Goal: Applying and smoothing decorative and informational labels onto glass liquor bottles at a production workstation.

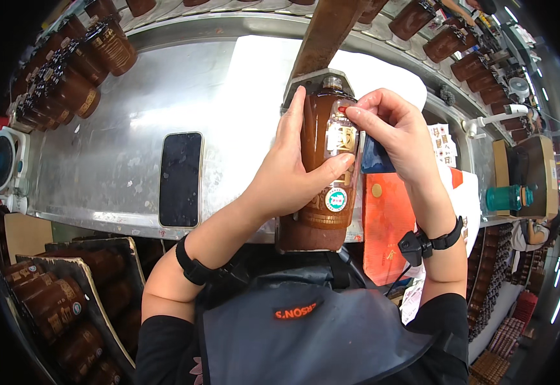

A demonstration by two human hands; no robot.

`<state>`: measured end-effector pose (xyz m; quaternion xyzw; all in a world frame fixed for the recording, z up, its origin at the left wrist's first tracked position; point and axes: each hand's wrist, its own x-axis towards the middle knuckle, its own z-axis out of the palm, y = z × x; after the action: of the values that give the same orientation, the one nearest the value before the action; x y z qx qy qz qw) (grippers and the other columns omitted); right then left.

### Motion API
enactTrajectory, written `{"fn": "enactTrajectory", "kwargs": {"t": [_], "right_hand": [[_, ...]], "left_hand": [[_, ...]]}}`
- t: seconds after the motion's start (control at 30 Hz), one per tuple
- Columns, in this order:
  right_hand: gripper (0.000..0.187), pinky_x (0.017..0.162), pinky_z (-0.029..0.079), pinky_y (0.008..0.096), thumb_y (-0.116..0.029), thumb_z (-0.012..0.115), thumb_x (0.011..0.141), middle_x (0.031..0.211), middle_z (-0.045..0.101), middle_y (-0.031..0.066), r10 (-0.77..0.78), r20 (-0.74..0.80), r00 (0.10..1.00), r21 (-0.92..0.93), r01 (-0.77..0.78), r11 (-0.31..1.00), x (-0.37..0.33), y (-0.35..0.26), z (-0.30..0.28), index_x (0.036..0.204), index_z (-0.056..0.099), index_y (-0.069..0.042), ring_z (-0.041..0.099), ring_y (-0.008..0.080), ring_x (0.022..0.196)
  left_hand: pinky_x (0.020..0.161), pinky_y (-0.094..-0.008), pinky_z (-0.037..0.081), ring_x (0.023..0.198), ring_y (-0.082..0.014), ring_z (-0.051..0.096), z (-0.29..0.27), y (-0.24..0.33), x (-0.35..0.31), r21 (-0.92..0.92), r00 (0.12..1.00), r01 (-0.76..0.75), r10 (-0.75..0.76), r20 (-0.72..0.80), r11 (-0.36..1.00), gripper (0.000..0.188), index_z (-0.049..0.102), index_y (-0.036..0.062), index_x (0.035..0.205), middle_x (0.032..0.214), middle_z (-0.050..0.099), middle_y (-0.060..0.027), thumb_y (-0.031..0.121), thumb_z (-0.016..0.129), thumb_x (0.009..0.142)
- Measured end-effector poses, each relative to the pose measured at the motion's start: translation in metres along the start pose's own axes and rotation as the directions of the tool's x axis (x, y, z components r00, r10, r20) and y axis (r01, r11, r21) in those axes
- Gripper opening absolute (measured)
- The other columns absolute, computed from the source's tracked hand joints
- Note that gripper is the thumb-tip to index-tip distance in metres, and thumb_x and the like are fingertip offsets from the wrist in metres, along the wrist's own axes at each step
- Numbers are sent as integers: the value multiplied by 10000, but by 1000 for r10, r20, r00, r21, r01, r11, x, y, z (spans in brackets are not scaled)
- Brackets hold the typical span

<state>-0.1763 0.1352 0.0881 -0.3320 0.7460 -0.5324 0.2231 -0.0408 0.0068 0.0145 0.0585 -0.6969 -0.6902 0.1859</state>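
The metal worktop (pixel 100 170) offers side room around a black phone (pixel 181 179), left of the brown bottle (pixel 318 212), which lies with its neck pointing away and its base at the near edge. The left hand (pixel 286 170) clamps the bottle's left flank, thumb across its front, while the right hand (pixel 395 131) pinches a clear, gold-lettered label (pixel 341 140) near its red tip (pixel 342 109), beyond a round green-and-white sticker (pixel 336 199).
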Motion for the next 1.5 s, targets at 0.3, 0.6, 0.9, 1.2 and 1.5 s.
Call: {"fn": "enactTrajectory", "kwargs": {"t": [0.3,0.6,0.9,1.2,1.5], "right_hand": [[133,572,362,163,-145,733,881,694,574,-73,3,-12,1000,66,-2,998,3,2,2,875,659,-35,468,-11,640],[123,573,365,156,-134,724,890,690,571,-75,45,-19,999,102,-43,994,1,-1,4,882,652,-34,466,-15,637],[129,566,358,155,-135,724,892,689,569,-77,47,-6,999,110,-46,993,2,-1,3,879,646,-33,464,-18,637],[126,569,366,154,-136,725,892,692,580,-73,58,-2,998,120,-57,991,2,-1,3,884,645,-38,472,-19,637],[123,583,382,147,-128,730,887,716,591,-71,53,-1,999,122,-52,991,1,-1,4,891,646,-39,489,-19,652]], "left_hand": [[1123,-432,315,1353,-383,362,2,-1,4,-8,999,-26,26,-22,1000,1069,63,-102,1500,1425,321,-297,286,774,803],[1129,-447,300,1361,-407,334,0,0,1,75,999,-36,36,8,997,1116,16,-82,1506,1423,304,-307,300,779,787],[1121,-438,319,1360,-397,340,1,0,1,62,999,-34,34,7,998,1113,22,-85,1505,1422,305,-304,290,782,783],[1123,-435,318,1362,-388,344,0,-1,1,17,999,-32,32,18,999,1116,21,-75,1511,1421,309,-297,295,784,784],[1136,-441,295,1383,-391,315,-2,-1,0,8,999,-37,36,33,999,1137,7,-70,1515,1449,282,-301,319,786,783]]}}
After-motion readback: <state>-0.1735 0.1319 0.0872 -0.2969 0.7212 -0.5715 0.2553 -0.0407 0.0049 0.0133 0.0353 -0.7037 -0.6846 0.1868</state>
